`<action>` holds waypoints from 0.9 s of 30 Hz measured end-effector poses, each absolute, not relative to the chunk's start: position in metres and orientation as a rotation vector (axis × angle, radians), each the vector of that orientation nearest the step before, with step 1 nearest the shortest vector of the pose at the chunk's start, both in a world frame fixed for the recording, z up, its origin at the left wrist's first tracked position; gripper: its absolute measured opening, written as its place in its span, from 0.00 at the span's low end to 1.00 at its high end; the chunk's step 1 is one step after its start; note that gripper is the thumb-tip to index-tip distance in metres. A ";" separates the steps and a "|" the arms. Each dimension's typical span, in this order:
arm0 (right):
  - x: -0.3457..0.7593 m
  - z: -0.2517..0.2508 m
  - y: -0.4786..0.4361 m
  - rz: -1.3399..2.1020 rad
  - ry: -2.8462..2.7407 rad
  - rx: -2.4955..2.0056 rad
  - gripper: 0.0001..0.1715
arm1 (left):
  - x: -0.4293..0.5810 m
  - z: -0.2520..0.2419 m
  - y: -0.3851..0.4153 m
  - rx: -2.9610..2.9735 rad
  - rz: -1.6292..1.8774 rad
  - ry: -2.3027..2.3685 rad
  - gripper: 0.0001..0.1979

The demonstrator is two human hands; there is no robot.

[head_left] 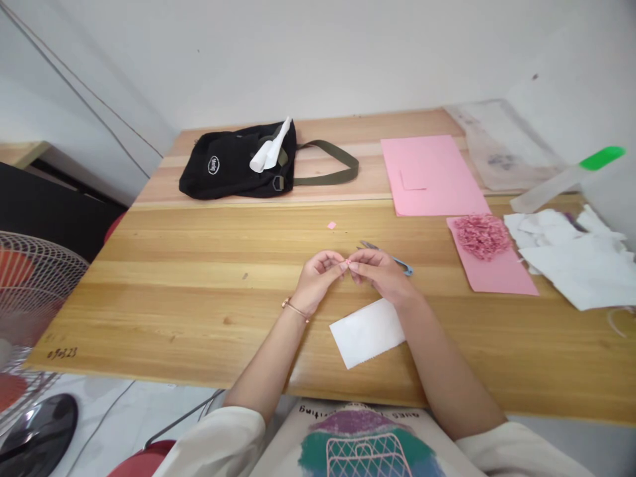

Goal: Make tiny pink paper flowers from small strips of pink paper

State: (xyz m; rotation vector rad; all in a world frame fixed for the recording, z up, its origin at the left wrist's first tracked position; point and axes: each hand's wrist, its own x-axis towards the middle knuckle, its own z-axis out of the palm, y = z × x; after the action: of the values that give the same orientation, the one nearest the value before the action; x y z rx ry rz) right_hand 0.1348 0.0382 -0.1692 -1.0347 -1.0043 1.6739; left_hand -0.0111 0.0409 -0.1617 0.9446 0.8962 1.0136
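Note:
Both of my hands meet over the middle of the table. My left hand (318, 279) pinches a tiny pink piece of paper (348, 262) between thumb and index finger. The thumb and fingers of my right hand (385, 275) close on the same piece from the other side; its shape is mostly covered by fingertips. Just behind the right hand lie scissors (407, 269) with a blue handle, partly hidden by it. A white sheet of paper (368, 334) lies under the right wrist. Beyond the hands rests a small pink paper square (332, 226).
A heap of small pink paper bits (481, 236) sits on a pink sheet (501, 275) at right, beside white tissues (586, 265). Farther back are larger pink sheets (432, 159), a green-capped clear tube (556, 185) and a black bag (233, 159). A fan (34, 298) stands left.

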 end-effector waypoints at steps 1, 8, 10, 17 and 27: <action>0.135 -0.170 0.038 1.665 -1.006 -1.045 0.06 | -0.011 -0.162 0.041 0.942 1.008 0.899 0.09; 0.135 -0.171 0.039 1.623 -1.031 -1.054 0.05 | -0.010 -0.161 0.040 0.912 0.994 0.900 0.09; 0.135 -0.171 0.039 1.631 -1.024 -1.052 0.05 | -0.010 -0.161 0.040 0.907 0.991 0.895 0.08; 0.135 -0.172 0.039 1.670 -0.984 -0.996 0.05 | -0.010 -0.163 0.040 0.891 0.989 0.848 0.08; 0.134 -0.173 0.040 1.687 -0.968 -0.950 0.04 | -0.010 -0.163 0.040 0.888 0.987 0.841 0.09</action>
State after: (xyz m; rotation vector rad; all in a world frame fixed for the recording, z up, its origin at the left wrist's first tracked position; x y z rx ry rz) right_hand 0.1339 0.0401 -0.1728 -0.9502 -0.9679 1.6872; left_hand -0.0101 0.0401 -0.1627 0.8877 0.8412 0.9870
